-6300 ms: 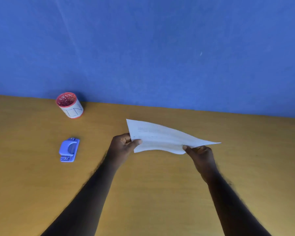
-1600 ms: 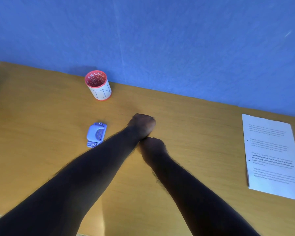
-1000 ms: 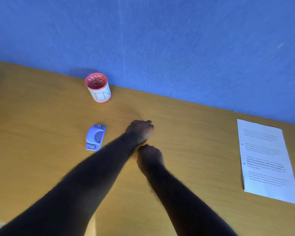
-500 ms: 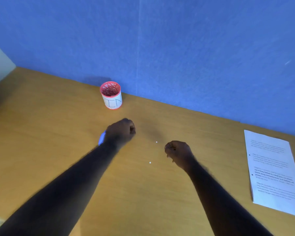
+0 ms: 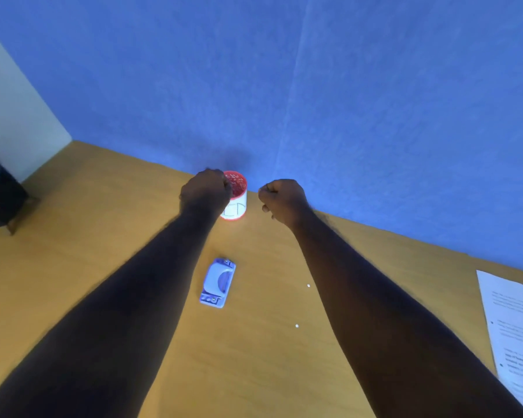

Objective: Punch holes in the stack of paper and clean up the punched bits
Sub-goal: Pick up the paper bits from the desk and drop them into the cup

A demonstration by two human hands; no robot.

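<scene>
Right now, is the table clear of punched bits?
No, two white bits still lie on the table right of the hole punch.

A red-rimmed white paper cup (image 5: 237, 203) with dark lettering, a pale blue plastic hole punch (image 5: 217, 282) and white printed paper sheets (image 5: 517, 333) lie on the orange-brown wooden table (image 5: 73, 251).

Both bare forearms reach forward, the left hand (image 5: 205, 193) and the right hand (image 5: 282, 200) each curled into a closed fist, apart.
</scene>
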